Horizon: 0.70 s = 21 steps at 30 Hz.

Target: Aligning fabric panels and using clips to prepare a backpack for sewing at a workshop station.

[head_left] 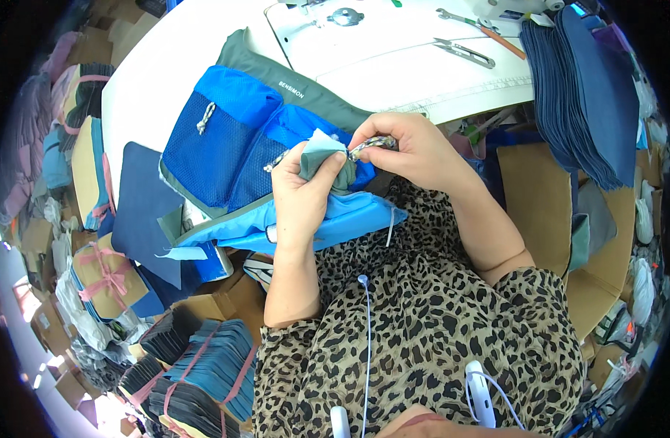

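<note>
A blue fabric bag piece [225, 139] with mesh pockets and grey-green trim lies at the near edge of the white table, its light blue part [349, 219] hanging toward my lap. My left hand [302, 186] pinches a folded grey-green corner [320, 157] of it between thumb and fingers. Close beside it, my right hand [411, 150] grips a patterned cord [375, 144] that meets the fabric at my left thumb. Another cord end [205, 118] lies on the left mesh pocket, and a third pokes out by my left fingers.
Thread snips [466, 53] and a screwdriver with an orange handle [503, 42] lie on the white table [393, 73], near a sewing machine's base. Stacked navy fabric panels [583, 95] hang at the right above a cardboard box [536, 190]. Tied fabric bundles [211, 365] stand at lower left.
</note>
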Tool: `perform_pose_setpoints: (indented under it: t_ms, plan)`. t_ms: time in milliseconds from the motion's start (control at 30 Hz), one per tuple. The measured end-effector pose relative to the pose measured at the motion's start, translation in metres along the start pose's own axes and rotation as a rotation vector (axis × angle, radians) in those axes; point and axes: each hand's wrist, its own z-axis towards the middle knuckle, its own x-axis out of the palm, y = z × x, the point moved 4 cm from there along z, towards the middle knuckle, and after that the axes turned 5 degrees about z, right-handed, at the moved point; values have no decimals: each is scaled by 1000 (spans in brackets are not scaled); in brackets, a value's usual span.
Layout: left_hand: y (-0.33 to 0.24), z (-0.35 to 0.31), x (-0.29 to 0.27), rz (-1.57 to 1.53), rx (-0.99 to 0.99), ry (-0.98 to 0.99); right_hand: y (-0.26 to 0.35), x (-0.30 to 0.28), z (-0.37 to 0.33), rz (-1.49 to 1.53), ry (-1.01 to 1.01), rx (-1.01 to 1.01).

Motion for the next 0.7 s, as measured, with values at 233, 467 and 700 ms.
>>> perform_pose_setpoints:
  t_ms: [233,467,700]
  plan:
    - [-7,-3,2,5,-28,76,1,-1,-1,-46,6,-33]
    - [-6,0,3,-4,-58,66,0,-3,-1,-36,8,-8]
    - [-6,0,3,-14,-76,54,-1,-2,-1,-18,-30,-13]
